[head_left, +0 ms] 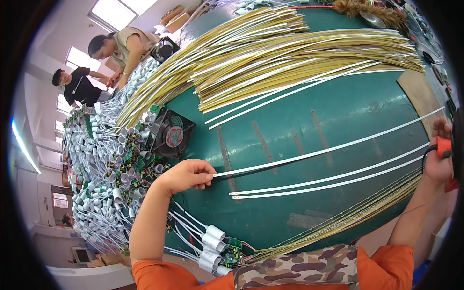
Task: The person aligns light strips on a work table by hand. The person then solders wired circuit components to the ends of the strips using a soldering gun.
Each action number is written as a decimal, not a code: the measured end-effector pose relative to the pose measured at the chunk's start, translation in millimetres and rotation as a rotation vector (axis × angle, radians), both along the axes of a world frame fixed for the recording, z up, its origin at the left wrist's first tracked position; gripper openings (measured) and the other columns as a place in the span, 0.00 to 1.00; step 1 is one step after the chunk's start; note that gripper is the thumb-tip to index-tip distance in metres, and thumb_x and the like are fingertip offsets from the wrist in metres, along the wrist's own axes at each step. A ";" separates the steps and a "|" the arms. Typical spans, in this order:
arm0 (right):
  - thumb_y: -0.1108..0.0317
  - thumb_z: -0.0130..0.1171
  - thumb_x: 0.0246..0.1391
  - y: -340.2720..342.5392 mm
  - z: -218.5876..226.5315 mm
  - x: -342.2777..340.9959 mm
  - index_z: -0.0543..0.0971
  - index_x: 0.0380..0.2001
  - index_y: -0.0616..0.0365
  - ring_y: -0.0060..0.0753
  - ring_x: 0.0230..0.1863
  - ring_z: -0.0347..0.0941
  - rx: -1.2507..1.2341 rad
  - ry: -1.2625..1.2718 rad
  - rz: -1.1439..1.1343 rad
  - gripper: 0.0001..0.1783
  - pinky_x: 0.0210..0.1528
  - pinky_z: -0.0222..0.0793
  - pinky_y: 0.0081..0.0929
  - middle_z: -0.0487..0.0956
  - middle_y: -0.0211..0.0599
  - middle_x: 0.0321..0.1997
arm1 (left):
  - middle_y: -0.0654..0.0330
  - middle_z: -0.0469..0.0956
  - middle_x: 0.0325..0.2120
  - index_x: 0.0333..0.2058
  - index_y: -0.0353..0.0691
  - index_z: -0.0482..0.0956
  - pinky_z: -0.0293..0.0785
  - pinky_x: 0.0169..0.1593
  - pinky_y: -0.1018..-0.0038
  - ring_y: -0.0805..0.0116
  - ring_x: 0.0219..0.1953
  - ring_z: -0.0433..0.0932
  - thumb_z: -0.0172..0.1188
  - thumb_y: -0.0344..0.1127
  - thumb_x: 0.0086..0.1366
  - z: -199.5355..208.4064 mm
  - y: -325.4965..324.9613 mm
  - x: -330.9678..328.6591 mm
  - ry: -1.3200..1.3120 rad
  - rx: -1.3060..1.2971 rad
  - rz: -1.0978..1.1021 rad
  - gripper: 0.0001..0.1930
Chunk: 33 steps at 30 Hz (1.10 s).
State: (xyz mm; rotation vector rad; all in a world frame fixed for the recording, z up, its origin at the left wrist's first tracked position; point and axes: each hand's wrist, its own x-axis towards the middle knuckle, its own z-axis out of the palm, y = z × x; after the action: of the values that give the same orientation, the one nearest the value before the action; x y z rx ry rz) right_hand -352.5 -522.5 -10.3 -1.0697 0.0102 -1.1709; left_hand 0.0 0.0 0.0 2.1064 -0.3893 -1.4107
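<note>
My left hand point(189, 175) pinches the near-left end of a long, thin white LED strip point(309, 153) between thumb and fingers. The strip runs to the right across the green table, its far end by the fingertips of my right hand point(437, 157). That hand is curled around a red-orange handled tool point(443, 147) whose kind I cannot make out. Whether it also touches the strip is unclear. Two similar white strips point(328, 180) lie side by side below the held one, and a row of yellowish strips with wires point(338, 217) lies along the near edge.
Big piles of yellow and white strips point(299, 63) cover the far side. A black fan point(171, 134) stands left of centre, beside a heap of white caps, wires and green circuit boards point(111, 164). Two people work at the far left, with a second fan point(164, 49) near them.
</note>
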 end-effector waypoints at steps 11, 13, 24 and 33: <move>0.64 0.53 0.58 16.6 -1.7 31.8 0.67 0.47 0.64 0.44 0.59 0.64 0.062 0.013 0.165 0.18 0.71 0.49 0.44 0.68 0.44 0.48 | 0.67 0.78 0.28 0.39 0.37 0.80 0.71 0.31 0.82 0.80 0.27 0.74 0.58 0.28 0.65 -17.1 -13.0 -34.9 -0.017 -0.154 0.121 0.06; 0.64 0.53 0.58 22.0 -2.5 37.2 0.67 0.47 0.64 0.44 0.59 0.64 0.063 0.021 0.184 0.18 0.70 0.50 0.44 0.68 0.43 0.47 | 0.68 0.78 0.29 0.40 0.37 0.80 0.70 0.32 0.81 0.80 0.28 0.72 0.57 0.28 0.65 -20.0 -14.0 -40.9 -0.062 -0.154 0.068 0.07; 0.65 0.52 0.59 37.2 -7.3 52.4 0.67 0.46 0.64 0.41 0.56 0.65 0.063 0.035 0.196 0.17 0.68 0.52 0.43 0.68 0.42 0.46 | 0.65 0.75 0.23 0.31 0.37 0.72 0.68 0.28 0.78 0.78 0.25 0.71 0.61 0.31 0.61 -10.8 -30.4 -48.4 -0.152 0.036 -0.025 0.07; 0.61 0.44 0.62 119.1 18.7 83.5 0.70 0.40 0.66 0.41 0.47 0.70 -0.406 0.434 0.028 0.17 0.56 0.64 0.42 0.74 0.43 0.39 | 0.64 0.74 0.21 0.28 0.37 0.73 0.70 0.29 0.78 0.79 0.26 0.72 0.66 0.29 0.54 17.6 -63.7 -61.3 -0.388 -0.122 -0.144 0.09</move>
State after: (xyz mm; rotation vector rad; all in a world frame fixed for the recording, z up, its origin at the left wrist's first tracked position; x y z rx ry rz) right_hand -269.1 -403.4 8.4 -1.6638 0.0996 -0.9143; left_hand -61.3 -63.7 17.6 2.2837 -0.7723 -1.0165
